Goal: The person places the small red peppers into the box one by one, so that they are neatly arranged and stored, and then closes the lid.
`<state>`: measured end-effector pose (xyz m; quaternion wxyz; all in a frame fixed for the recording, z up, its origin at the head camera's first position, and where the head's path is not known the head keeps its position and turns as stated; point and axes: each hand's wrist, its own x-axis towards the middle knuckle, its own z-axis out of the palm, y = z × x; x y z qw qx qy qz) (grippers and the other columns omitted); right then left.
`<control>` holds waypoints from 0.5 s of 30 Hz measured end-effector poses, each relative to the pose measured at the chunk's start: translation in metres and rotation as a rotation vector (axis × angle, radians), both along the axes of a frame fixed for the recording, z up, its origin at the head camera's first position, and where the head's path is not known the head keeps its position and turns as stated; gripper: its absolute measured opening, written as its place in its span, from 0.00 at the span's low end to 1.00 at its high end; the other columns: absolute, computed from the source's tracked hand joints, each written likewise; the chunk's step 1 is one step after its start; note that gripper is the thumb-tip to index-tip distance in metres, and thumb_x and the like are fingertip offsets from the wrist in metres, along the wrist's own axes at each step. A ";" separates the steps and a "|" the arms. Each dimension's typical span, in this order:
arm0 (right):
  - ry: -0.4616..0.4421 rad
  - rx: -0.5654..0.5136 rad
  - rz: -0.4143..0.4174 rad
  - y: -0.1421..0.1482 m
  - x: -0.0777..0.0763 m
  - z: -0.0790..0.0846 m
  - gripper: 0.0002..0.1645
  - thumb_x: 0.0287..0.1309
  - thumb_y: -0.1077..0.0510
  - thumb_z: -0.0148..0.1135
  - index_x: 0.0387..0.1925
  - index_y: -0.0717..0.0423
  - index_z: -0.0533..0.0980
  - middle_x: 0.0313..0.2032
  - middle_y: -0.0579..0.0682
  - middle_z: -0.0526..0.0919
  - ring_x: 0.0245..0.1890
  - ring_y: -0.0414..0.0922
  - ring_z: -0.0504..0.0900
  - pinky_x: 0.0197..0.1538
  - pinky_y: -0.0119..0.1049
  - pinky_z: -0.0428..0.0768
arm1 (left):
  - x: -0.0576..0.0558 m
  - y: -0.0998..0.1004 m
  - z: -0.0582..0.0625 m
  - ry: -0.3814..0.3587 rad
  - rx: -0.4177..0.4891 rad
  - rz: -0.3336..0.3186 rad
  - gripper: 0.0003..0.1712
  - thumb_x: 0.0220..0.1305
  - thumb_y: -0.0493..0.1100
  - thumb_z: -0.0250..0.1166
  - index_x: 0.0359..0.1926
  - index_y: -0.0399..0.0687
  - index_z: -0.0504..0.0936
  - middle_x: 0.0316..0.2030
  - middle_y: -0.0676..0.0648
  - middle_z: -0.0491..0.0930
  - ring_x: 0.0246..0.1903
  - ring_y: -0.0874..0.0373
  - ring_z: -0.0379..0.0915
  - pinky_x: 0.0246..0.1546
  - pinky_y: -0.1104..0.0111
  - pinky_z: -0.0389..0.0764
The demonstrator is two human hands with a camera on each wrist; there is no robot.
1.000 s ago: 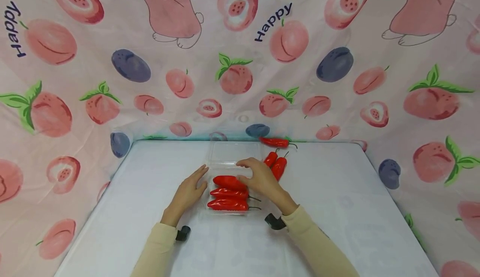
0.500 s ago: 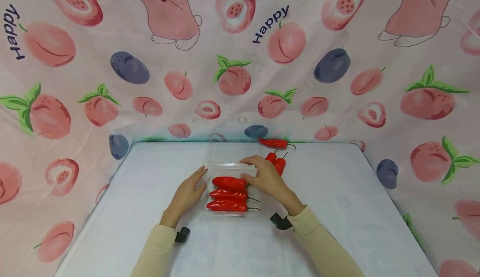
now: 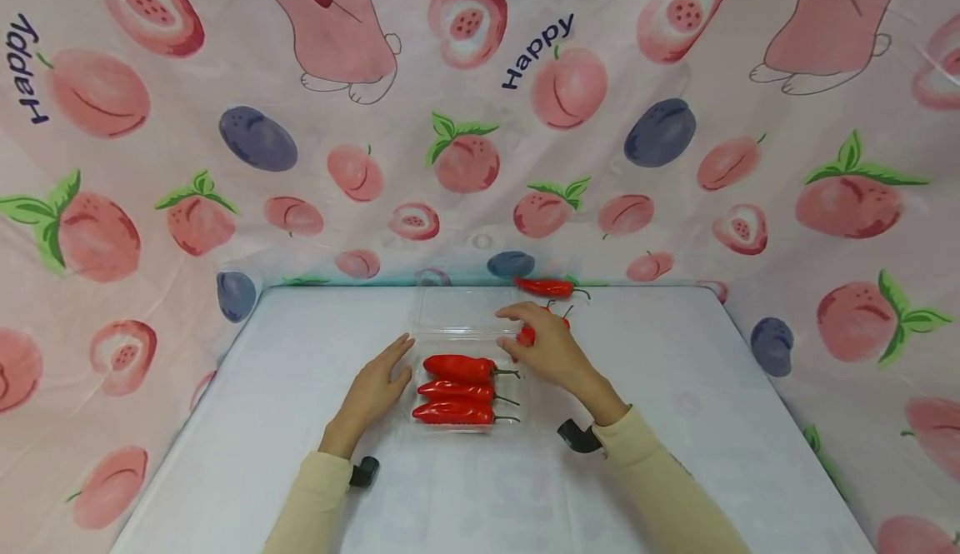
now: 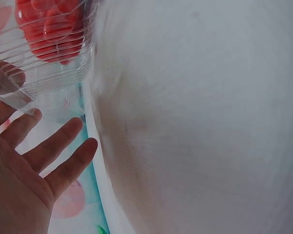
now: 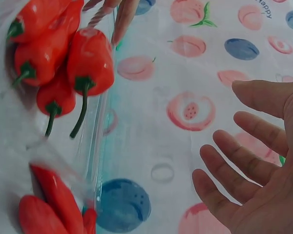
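Note:
In the head view, an opened clear plastic box (image 3: 468, 429) stands mid-table with its lid (image 3: 465, 308) folded back. Several red chili peppers (image 3: 453, 412) lie crosswise in it, their green stems pointing right. My left hand (image 3: 375, 387) rests at the box's left side; in the left wrist view its fingers (image 4: 58, 146) are spread and the thumb shows through the plastic. Just right of the box hovers my right hand (image 3: 551, 350), holding nothing. The right wrist view shows its fingers (image 5: 239, 170) spread and relaxed. It partly covers the loose peppers (image 3: 527, 336) behind it.
Another red pepper (image 3: 543, 288) lies at the table's back edge, right of the lid. A peach-print cloth (image 3: 480, 162) hangs behind the white table (image 3: 660, 471). A black wrist camera (image 3: 577, 436) juts from the right cuff.
My right hand has drawn back to the right from the topmost pepper in the box, uncovering its stem, and now overlaps the loose peppers. The left hand has stayed put.

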<state>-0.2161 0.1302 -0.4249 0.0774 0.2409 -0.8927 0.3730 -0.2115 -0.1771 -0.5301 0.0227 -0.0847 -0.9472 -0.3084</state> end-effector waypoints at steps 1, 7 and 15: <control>0.006 0.003 -0.004 0.002 0.000 0.000 0.24 0.57 0.54 0.70 0.56 0.52 0.78 0.56 0.50 0.82 0.59 0.51 0.78 0.61 0.51 0.80 | 0.000 0.000 0.000 -0.001 -0.001 0.000 0.32 0.69 0.47 0.59 0.72 0.54 0.66 0.74 0.50 0.62 0.72 0.45 0.60 0.67 0.44 0.67; 0.026 0.021 -0.017 0.015 -0.002 -0.003 0.24 0.57 0.54 0.69 0.56 0.52 0.78 0.56 0.51 0.82 0.58 0.51 0.79 0.60 0.50 0.80 | 0.000 0.000 0.001 -0.007 -0.008 0.003 0.32 0.69 0.48 0.59 0.72 0.55 0.65 0.74 0.51 0.61 0.72 0.46 0.60 0.67 0.44 0.67; -0.015 0.037 -0.056 0.029 -0.004 -0.011 0.25 0.55 0.56 0.71 0.56 0.50 0.78 0.55 0.50 0.82 0.57 0.51 0.79 0.59 0.52 0.81 | 0.001 0.001 0.002 -0.010 0.006 0.001 0.32 0.69 0.47 0.58 0.72 0.56 0.65 0.74 0.51 0.61 0.72 0.46 0.60 0.67 0.44 0.67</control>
